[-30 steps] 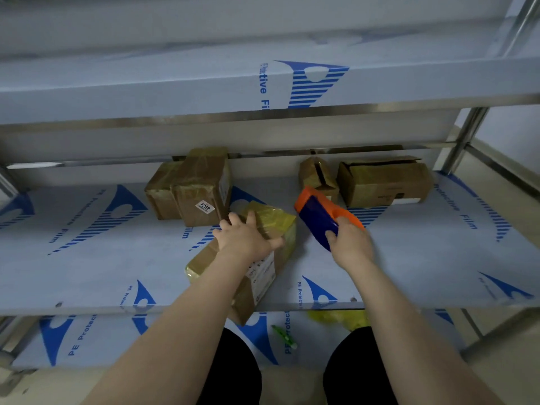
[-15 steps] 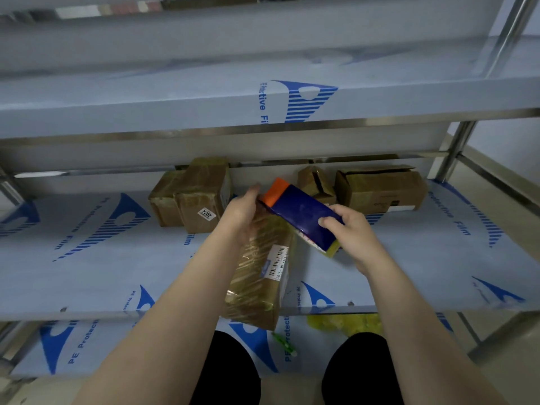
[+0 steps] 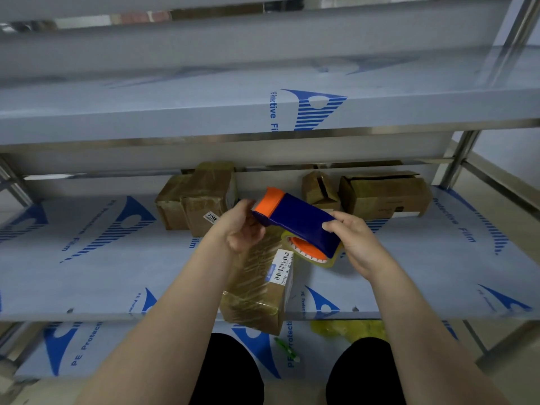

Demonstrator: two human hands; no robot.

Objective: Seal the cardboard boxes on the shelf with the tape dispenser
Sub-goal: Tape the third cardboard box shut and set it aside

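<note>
In the head view, our right hand (image 3: 358, 244) grips the dispenser (image 3: 295, 220) by its blue body, fingers wrapped over the top and the roll (image 3: 309, 254) hanging below. A second ago it held the tool low at 3 o'clock of the box (image 3: 257, 287). It has since carried it up over the box's far end, with the orange nose pointing to 11 o'clock. Our left hand (image 3: 242, 226) lay flat on the box a second ago and has now lifted off. Its fingers are curled against the orange nose, and we cannot tell whether they already pinch the tape end. The hands are close together, joined by the tool. The box has turned on the shelf (image 3: 102, 273) and now runs from 12 to 6 o'clock, with its near end hanging over the front edge and its label on the right side. Nothing pins it down now. We judge that we are drawing out a fresh tape end before laying a strip, so this box's sealing is under way but not finished. At 10 o'clock and 2 o'clock the back boxes (image 3: 385, 194) wait against the rear rail, and at least the right ones show open flaps.
</note>
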